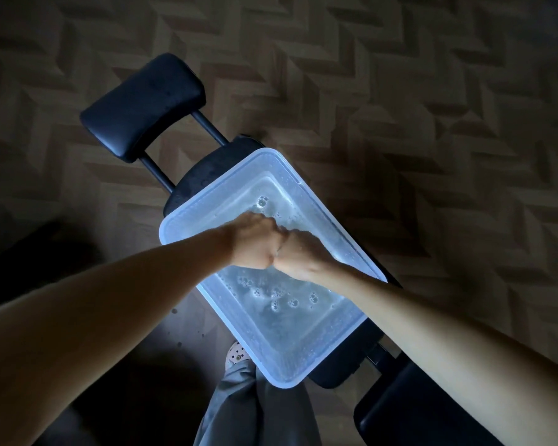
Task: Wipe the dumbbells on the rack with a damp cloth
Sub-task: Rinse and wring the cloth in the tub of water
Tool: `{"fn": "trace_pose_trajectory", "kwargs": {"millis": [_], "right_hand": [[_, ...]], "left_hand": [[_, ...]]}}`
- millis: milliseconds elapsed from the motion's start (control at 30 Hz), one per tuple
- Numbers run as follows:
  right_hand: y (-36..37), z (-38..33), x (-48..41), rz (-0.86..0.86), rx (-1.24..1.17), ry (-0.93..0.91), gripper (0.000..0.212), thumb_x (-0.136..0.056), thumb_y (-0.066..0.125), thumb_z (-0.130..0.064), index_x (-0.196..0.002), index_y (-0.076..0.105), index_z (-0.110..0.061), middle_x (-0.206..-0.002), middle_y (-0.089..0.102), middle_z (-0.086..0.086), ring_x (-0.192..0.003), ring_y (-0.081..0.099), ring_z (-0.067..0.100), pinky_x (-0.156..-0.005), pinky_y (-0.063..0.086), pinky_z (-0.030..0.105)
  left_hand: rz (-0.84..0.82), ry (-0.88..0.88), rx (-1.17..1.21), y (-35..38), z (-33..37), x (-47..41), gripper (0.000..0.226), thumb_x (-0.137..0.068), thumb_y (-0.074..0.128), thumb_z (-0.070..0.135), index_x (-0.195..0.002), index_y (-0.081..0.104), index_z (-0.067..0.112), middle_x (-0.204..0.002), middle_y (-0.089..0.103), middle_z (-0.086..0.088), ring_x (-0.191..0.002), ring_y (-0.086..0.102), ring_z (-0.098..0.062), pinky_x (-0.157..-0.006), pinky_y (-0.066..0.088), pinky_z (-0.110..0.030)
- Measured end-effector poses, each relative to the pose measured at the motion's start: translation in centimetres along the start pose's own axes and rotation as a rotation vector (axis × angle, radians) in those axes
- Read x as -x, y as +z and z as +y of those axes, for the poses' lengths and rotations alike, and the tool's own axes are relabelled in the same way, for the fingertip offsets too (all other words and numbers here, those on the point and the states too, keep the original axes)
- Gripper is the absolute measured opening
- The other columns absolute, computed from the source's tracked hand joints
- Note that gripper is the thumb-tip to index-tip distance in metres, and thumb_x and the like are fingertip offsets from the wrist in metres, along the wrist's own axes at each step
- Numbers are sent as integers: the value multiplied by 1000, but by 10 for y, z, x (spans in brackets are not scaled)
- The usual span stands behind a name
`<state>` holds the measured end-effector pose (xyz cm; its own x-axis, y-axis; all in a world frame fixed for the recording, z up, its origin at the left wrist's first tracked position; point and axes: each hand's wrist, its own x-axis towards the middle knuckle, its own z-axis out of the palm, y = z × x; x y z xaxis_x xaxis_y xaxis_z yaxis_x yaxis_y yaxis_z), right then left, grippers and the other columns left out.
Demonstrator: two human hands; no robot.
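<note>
My left hand (255, 243) and my right hand (300, 252) are clenched into fists, knuckles pressed together, just above a translucent plastic tub (207, 194). They squeeze the cloth between them, and the fists hide almost all of it. The tub holds shallow, cloudy water (287, 304) with soap bubbles on its surface. No dumbbells and no rack are in view.
The tub sits on the black padded seat (200, 175) of a workout bench, with a black roller pad (142, 104) at the far left and another pad (409, 410) at the near right. Patterned wood floor lies all around. My grey trousers (255, 407) and a shoe (237, 354) are below the tub.
</note>
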<state>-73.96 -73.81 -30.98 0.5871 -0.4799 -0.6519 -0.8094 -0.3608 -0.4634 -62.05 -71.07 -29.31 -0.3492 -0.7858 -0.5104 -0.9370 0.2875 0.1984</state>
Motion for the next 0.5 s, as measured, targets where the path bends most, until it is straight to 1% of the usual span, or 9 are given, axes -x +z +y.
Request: {"fn": "trace_pose_trajectory", "kwargs": {"millis": [100,133,200,267,333,367,400,433,500], "right_hand": [[-12,2,10,65,69,-28,35,-86,52,-18,-59,30,-22,-87,56,12,-75,45,24,-66,45,35],[-16,3,13,61,135,-60,36,-86,52,-18,-58,29,-22,-85,56,11,-74,46,24,-70,47,38],[-19,5,11,77,273,-160,40,-87,53,-18,-56,27,-22,-80,53,8,-72,46,24,-70,47,38],[-19,9,3,85,366,-249,44,-87,54,-18,-56,23,-24,-77,49,6,-70,44,23,-66,44,37],[-22,12,-3,67,411,-328,47,-87,54,-16,-56,21,-25,-76,48,6,-69,43,22,-64,40,36],[-24,14,-6,54,421,-361,47,-87,54,-15,-56,20,-26,-75,48,6,-69,42,22,-63,40,36],[-26,15,-9,53,444,-390,48,-87,54,-14,-57,19,-26,-75,48,6,-68,42,22,-63,39,36],[-29,16,-10,69,471,-409,49,-87,54,-14,-57,18,-26,-74,47,6,-67,42,22,-63,39,36],[-29,16,-11,104,469,-413,49,-88,54,-15,-58,17,-27,-75,47,6,-68,41,22,-64,40,36]], "left_hand": [[-67,-127,261,-9,12,6,14,-92,42,25,-100,52,19,-101,51,-7,-105,55,-27,-89,46,-36],[-97,-175,354,-14,16,7,8,-93,42,23,-97,48,20,-95,48,-4,-106,55,-27,-89,46,-34],[-117,-241,519,-21,23,9,2,-94,43,17,-94,45,18,-78,42,1,-104,56,-28,-85,44,-30],[-125,-304,667,-26,27,12,12,-94,44,10,-84,45,17,-70,37,1,-88,57,-26,-80,44,-27],[-132,-330,783,-30,28,15,24,-94,44,6,-72,40,17,-69,40,0,-61,48,-13,-71,44,-25],[-144,-326,826,-31,28,17,28,-94,45,6,-69,38,17,-68,40,-1,-55,41,-7,-64,43,-24],[-165,-323,857,-32,27,18,30,-94,45,7,-67,37,18,-69,41,0,-53,39,-4,-57,41,-23],[-180,-321,874,-33,25,19,31,-94,47,9,-67,37,19,-70,42,1,-54,40,-3,-57,42,-23],[-214,-322,856,-32,19,18,28,-93,50,12,-69,39,21,-76,45,3,-67,56,-15,-71,47,-29]]}}
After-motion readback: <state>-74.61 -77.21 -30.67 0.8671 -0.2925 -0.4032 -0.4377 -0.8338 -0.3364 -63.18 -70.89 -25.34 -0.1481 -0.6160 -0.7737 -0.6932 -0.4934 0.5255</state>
